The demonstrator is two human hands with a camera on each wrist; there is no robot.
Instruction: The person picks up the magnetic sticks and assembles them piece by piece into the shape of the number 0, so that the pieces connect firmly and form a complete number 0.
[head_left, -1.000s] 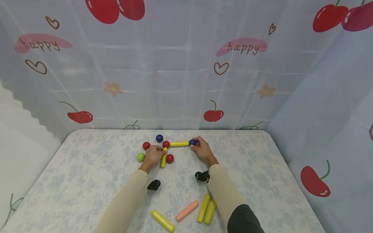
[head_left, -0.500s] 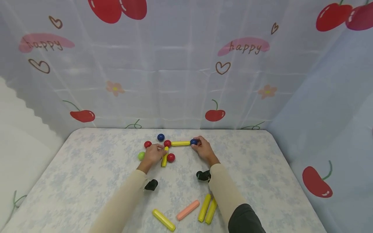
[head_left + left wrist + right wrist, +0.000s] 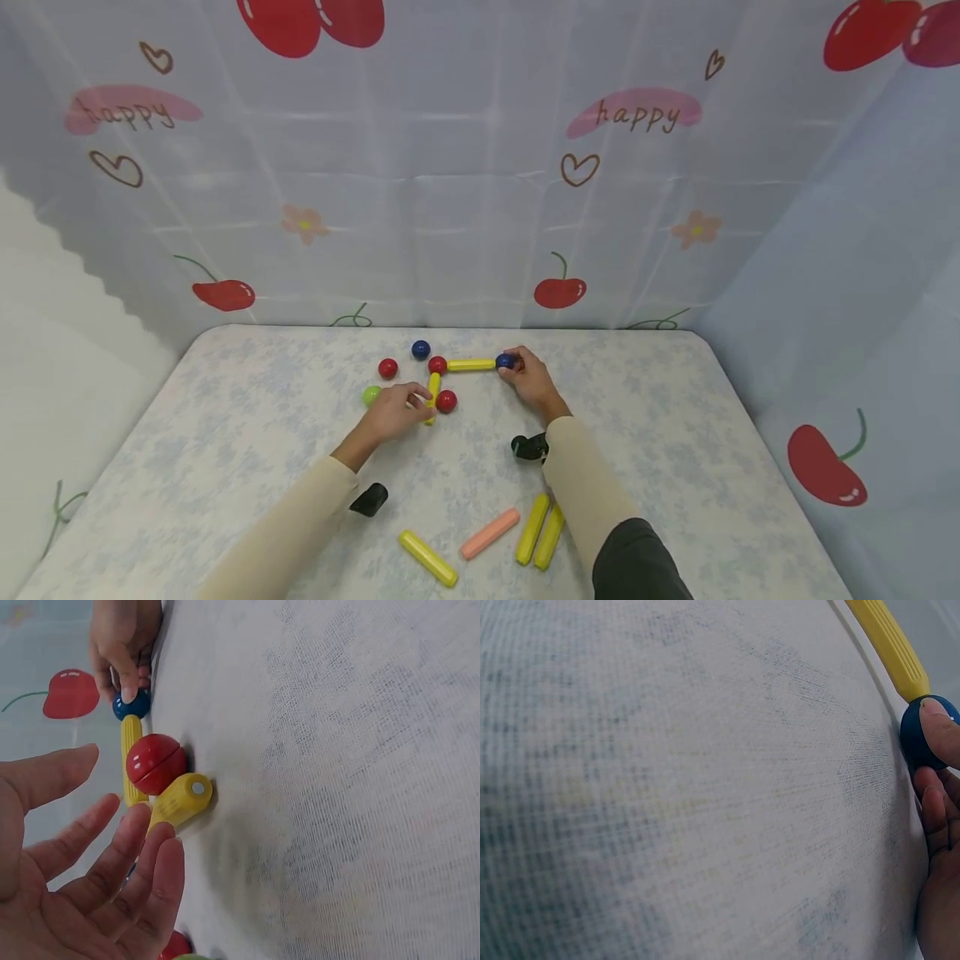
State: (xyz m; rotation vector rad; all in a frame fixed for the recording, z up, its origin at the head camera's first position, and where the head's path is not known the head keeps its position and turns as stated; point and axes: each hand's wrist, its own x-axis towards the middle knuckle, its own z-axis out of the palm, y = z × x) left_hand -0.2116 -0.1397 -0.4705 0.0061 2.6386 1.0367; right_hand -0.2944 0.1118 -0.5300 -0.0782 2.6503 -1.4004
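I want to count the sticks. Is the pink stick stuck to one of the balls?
No, the pink stick lies alone on the table near the loose yellow sticks, far from the balls.

Yellow sticks, red balls, blue ball, cherry-print curtain.

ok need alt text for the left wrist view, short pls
An open left hand with spread fingers hovers just short of a short yellow plastic rod lying on a pale cloth-covered table. A glossy red ball rests beside the rod's end; behind it a second yellow rod leads to a dark blue ball touched by the right hand.
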